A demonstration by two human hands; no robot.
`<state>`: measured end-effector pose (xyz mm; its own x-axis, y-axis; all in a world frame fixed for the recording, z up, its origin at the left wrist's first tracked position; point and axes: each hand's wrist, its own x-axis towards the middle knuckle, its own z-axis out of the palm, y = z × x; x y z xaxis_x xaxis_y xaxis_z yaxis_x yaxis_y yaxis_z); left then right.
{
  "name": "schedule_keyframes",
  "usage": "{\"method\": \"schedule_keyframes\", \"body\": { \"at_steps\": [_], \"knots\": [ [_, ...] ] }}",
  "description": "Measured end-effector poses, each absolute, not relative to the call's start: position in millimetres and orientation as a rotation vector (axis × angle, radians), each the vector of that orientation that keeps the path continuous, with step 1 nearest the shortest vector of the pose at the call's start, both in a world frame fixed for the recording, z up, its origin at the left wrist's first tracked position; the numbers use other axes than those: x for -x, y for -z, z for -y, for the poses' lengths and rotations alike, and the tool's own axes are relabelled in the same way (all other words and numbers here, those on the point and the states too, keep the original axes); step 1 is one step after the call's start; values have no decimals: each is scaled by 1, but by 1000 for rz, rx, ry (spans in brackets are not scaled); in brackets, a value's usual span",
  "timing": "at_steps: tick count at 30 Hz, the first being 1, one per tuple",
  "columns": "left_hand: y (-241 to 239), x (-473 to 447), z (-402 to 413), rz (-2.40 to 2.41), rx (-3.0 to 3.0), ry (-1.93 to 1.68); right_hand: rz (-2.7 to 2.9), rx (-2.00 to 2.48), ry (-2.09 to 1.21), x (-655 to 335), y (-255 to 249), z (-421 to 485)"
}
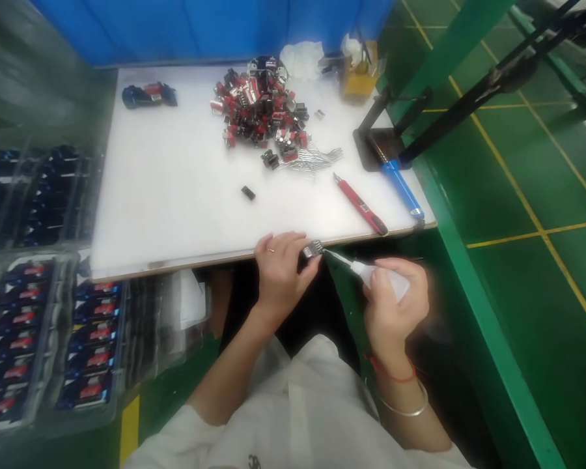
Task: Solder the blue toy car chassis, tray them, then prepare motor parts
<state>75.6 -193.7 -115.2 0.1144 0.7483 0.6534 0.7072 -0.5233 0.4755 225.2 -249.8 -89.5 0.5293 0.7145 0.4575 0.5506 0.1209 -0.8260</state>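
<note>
At the table's front edge my left hand (pixel 280 270) pinches a small metal-and-black part (pixel 313 249) with a row of ridges; its exact kind is unclear. My right hand (pixel 398 303) is wrapped around a white squeeze bottle (pixel 393 281) with a long thin nozzle. The nozzle tip points left and meets, or nearly meets, the right end of the small part. Beyond my hands a short black piece (pixel 248 193) lies on the white tabletop (pixel 176 189). A red utility knife (pixel 360 204) rests near the front edge.
A heap of red, black and metal parts (pixel 261 107) sits at the back, beside thin metal pins (pixel 312 159). To the right are a blue soldering iron (pixel 403 189) and a yellow box (pixel 359 81). Trays of blue-and-red units (pixel 90 352) stand at left.
</note>
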Motion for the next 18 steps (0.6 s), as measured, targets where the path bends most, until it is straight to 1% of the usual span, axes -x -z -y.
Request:
{"method": "schedule_keyframes", "body": {
  "at_steps": [12, 18],
  "knots": [
    [117, -76, 194, -1521, -2300, -1400, 1186, 1503, -101, -222, 89, 247],
    [117, -75, 195, -1519, -2274, -1337, 1187, 1503, -87, -219, 89, 245]
  ]
}}
